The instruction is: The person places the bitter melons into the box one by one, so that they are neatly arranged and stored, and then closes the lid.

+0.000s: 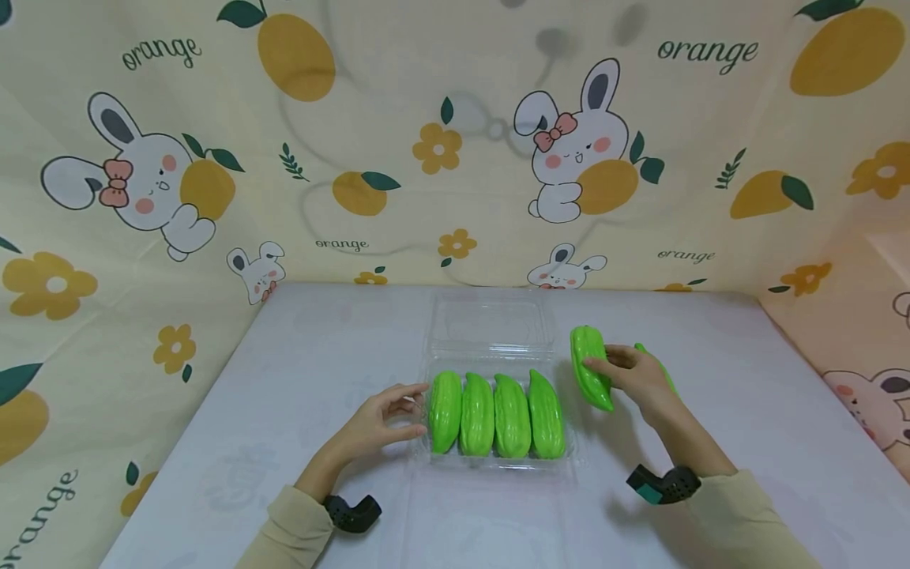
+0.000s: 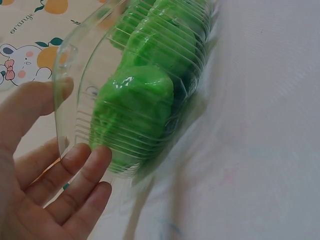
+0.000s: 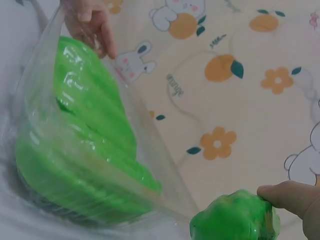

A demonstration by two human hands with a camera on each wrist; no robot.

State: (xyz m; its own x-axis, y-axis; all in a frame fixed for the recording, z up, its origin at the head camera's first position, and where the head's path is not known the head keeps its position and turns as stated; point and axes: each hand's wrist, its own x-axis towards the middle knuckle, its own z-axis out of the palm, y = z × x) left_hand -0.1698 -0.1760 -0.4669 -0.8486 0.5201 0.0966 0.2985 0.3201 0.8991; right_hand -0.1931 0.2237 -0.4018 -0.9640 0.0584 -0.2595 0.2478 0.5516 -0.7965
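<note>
Your sleeves (image 1: 746, 525) are nearest, over the white table (image 1: 320, 340). Your left hand (image 1: 371, 424), spread, touches the left side of the clear box (image 1: 490, 325); right of it, your right hand (image 1: 641, 381) pinches a green vegetable (image 1: 588, 356). Rabbit-printed cloth (image 1: 384, 111) covers the far wall.

On the white table (image 1: 320, 348) we find an open clear container (image 1: 498, 463) between left hand (image 1: 377, 423) and right hand (image 1: 640, 378), and a green vegetable (image 1: 669, 378) partly hidden by the latter.

The left grip (image 1: 377, 419) spreads loosely; the right grip (image 1: 637, 378) pinches.
</note>
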